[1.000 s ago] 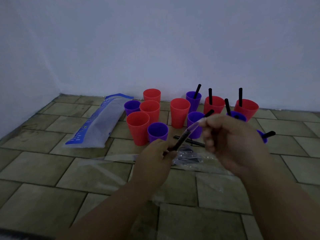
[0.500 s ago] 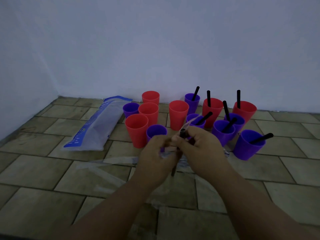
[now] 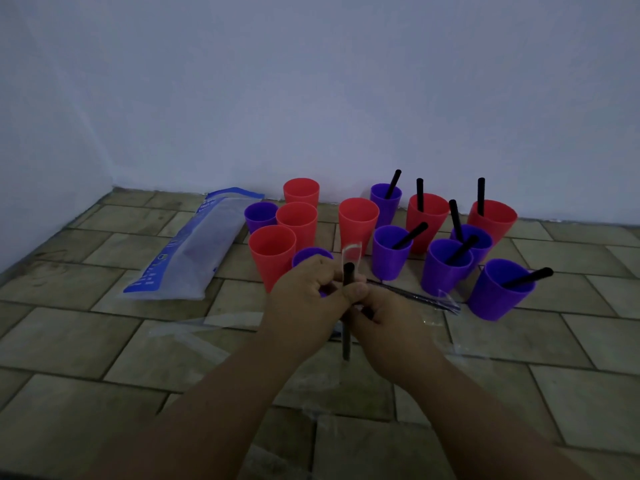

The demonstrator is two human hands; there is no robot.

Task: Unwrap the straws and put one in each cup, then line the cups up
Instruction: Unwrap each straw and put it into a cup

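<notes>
Both hands meet in the middle of the floor on one black straw (image 3: 347,275) held nearly upright. My left hand (image 3: 304,299) pinches its upper part and my right hand (image 3: 388,317) grips just below. A clear wrapper (image 3: 351,252) sticks up past the straw's top end. Behind them stand several red and purple cups. The red cup (image 3: 358,220) in the middle and the cups to its left are without straws. The purple cup (image 3: 498,289) at the right and the others near it each hold a black straw. Wrapped straws (image 3: 415,296) lie on the floor beside my right hand.
A blue and clear plastic bag (image 3: 194,251) lies at the left by the cups. Clear wrapper scraps (image 3: 207,327) litter the tiled floor in front of me. A white wall runs close behind the cups and along the left.
The straw went from a slant held between spread hands to nearly upright, with both hands drawn together on it. Its black top now pokes out of the wrapper.
</notes>
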